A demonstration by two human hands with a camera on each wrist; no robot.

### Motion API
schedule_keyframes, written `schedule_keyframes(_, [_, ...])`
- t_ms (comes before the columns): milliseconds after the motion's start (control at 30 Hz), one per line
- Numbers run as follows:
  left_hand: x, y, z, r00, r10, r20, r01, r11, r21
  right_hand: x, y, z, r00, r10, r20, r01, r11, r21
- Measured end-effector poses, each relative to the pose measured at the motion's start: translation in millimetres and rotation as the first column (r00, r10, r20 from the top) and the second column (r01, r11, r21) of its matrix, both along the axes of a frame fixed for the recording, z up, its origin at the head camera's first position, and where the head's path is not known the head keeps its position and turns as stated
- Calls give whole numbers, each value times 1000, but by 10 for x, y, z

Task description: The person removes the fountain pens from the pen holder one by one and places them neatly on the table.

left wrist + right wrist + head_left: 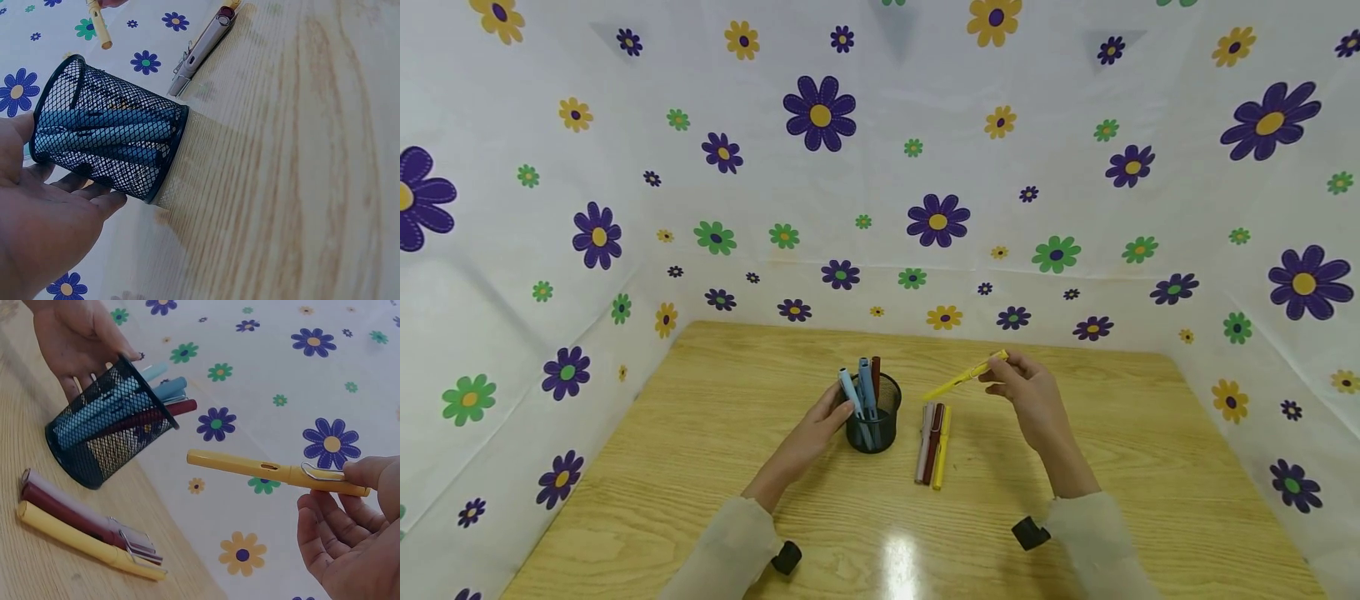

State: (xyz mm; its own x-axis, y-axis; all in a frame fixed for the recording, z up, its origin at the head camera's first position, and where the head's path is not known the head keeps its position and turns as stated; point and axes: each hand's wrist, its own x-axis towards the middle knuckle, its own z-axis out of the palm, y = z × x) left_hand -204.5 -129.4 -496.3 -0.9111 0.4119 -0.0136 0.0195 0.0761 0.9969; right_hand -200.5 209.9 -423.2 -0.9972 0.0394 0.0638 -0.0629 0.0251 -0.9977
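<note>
My right hand pinches a yellow pen near its clip end between thumb and fingers, raised over the table with its other end toward the cup. My left hand holds a black mesh pen cup from its left side, thumb at the rim and fingers along the wall. The cup stands upright on the table. Inside it lean a light blue pen, a blue pen and a dark red pen. Right of the cup lie a pale pinkish pen, a dark red pen and another yellow pen, side by side.
The wooden table is enclosed at the back and sides by a white flowered cloth. Small black devices are worn at both wrists, beside the pale sleeves.
</note>
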Motion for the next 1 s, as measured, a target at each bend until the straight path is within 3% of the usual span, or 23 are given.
schedule_keyframes(567, [-2, 2, 6, 1000, 4, 7, -4, 1000, -8, 132, 348, 0, 999, -41, -2, 41, 998, 53])
schedule_keyframes(800, [-6, 5, 10, 1000, 4, 16, -4, 1000, -14, 198, 508, -38, 999, -37, -4, 37, 999, -6])
schedule_keyframes(1000, [-6, 3, 2, 1000, 3, 9, -3, 1000, -9, 245, 594, -45, 999, -52, 3, 52, 998, 34])
